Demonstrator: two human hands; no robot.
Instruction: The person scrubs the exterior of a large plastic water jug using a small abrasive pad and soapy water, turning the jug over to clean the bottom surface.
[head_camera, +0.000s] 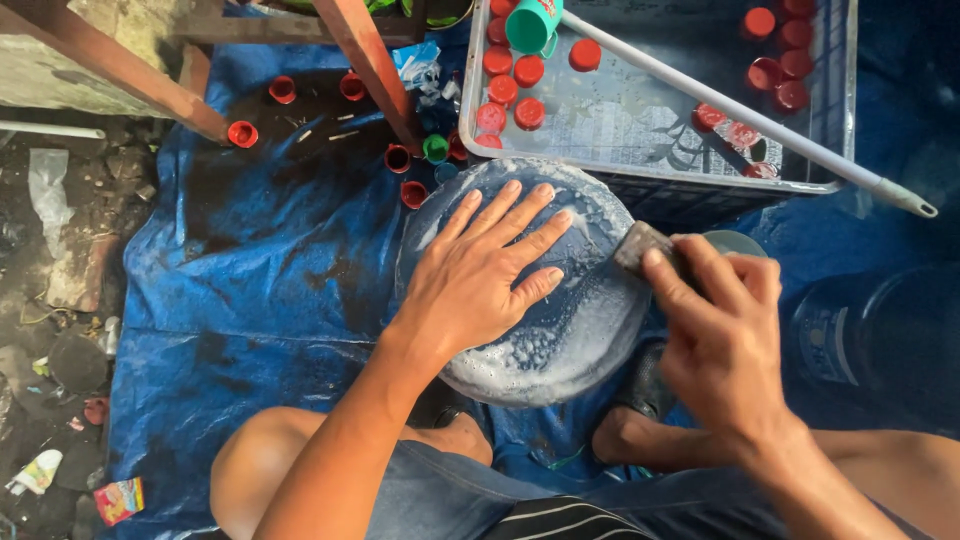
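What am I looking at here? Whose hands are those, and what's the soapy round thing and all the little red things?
The camera sits on a person's head and looks down, so you see their own arms and knees. The left hand lies flat on a big, round, soapy jug. The fingers of the right hand pinch a small scrubbing pad against its side. Underneath is a blue tarp. Behind sits a grey crate of water with red caps floating, a green cup and a white pole.

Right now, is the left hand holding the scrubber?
No, the left hand lies flat and open on the soapy jug; the right hand grips the scrubber.
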